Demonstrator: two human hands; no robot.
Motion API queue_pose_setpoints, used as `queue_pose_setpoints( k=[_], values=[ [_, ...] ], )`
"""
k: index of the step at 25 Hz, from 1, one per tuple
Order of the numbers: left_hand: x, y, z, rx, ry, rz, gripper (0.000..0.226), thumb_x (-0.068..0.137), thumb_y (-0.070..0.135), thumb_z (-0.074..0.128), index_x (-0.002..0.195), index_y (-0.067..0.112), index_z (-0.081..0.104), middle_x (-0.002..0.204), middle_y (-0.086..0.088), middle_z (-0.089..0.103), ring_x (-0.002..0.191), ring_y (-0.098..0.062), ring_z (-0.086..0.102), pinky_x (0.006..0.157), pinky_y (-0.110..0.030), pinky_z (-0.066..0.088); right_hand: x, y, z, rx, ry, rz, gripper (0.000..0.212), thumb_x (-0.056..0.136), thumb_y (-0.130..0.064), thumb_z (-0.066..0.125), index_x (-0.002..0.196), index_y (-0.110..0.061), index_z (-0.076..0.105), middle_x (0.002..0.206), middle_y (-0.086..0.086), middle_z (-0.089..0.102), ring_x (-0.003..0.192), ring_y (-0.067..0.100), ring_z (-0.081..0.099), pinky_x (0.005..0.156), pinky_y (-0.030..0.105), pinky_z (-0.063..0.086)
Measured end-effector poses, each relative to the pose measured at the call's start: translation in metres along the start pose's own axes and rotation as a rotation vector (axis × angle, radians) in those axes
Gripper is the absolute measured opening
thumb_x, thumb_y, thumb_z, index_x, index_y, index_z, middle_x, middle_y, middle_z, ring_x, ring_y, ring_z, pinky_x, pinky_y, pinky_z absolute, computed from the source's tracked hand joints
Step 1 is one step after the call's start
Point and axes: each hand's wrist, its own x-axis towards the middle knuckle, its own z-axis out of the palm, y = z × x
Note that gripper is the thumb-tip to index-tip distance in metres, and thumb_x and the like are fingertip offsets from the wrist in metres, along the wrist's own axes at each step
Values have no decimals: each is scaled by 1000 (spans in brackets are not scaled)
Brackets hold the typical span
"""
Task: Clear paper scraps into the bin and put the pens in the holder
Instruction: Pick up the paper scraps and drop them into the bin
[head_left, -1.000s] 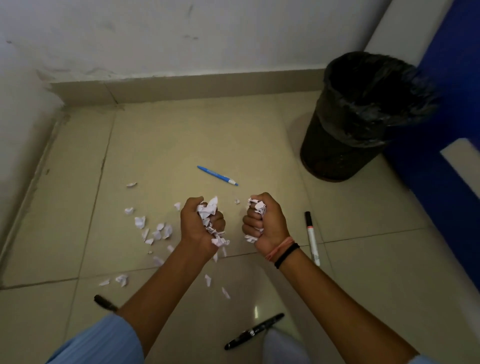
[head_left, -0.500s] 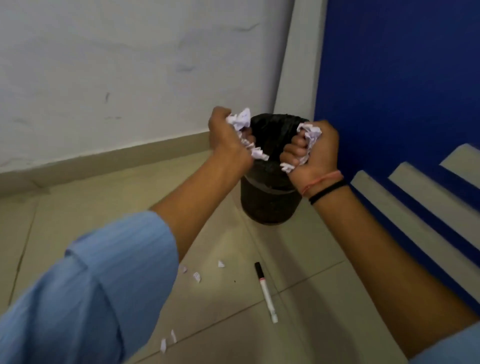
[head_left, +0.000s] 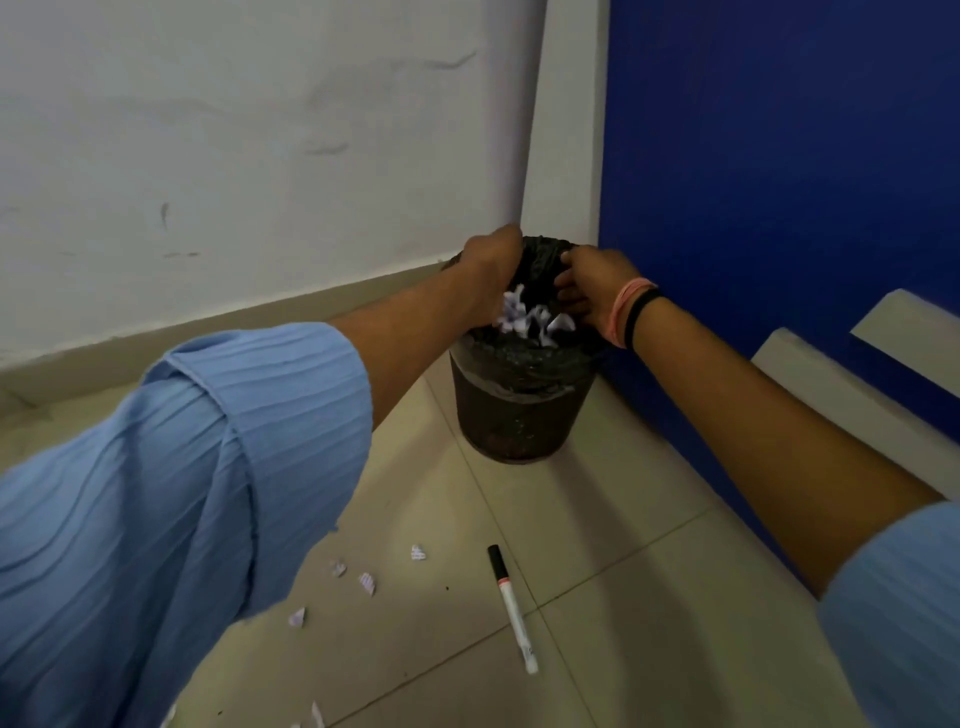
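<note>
A black bin (head_left: 517, 415) with a black liner stands in the corner where the white and blue walls meet. Both hands are over its mouth. My left hand (head_left: 491, 270) is turned palm down, so its fingers are hidden. White paper scraps (head_left: 535, 317) hang loose just under it and between the two hands, above the liner. My right hand (head_left: 592, 286), with wrist bands, has its fingers spread over the rim. A white marker with a black cap (head_left: 511, 605) lies on the floor tiles. A few more scraps (head_left: 366, 582) lie left of the marker.
The white wall runs along the left and the blue wall (head_left: 779, 182) along the right, with pale steps (head_left: 841, 395) at its foot. My blue sleeve (head_left: 171, 483) hides much of the floor at lower left. No pen holder is in view.
Both hands have dropped from in front of the bin to right over its mouth. The fists have loosened and the scraps are spilling out below them.
</note>
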Motion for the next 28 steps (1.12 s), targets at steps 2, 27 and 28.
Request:
queue_pose_setpoints(
  k=[2, 27, 28],
  values=[
    [-4, -1, -5, 2, -7, -22, 48, 102, 30, 41, 139, 3, 54, 87, -5, 56, 71, -17, 51, 68, -25, 51, -4, -2, -1, -25, 47, -34, 30, 99, -13, 43, 118, 3, 59, 93, 10, 59, 79, 20, 55, 62, 25, 44],
    [-132, -343, -187, 1143, 170, 113, 31, 101, 21, 52, 127, 15, 67, 122, -13, 54, 118, -33, 49, 92, -37, 47, -120, 275, 154, -959, -438, -459, 23, 95, -9, 58, 116, -2, 66, 113, 20, 58, 104, 35, 59, 89, 32, 47],
    [-134, -344, -193, 1101, 164, 132, 28, 98, 10, 51, 117, 10, 72, 112, -14, 57, 110, -33, 55, 87, -35, 48, -119, 277, 156, -956, -443, -471, 21, 94, -4, 57, 110, 0, 69, 109, 20, 60, 101, 36, 61, 87, 32, 47]
  ],
)
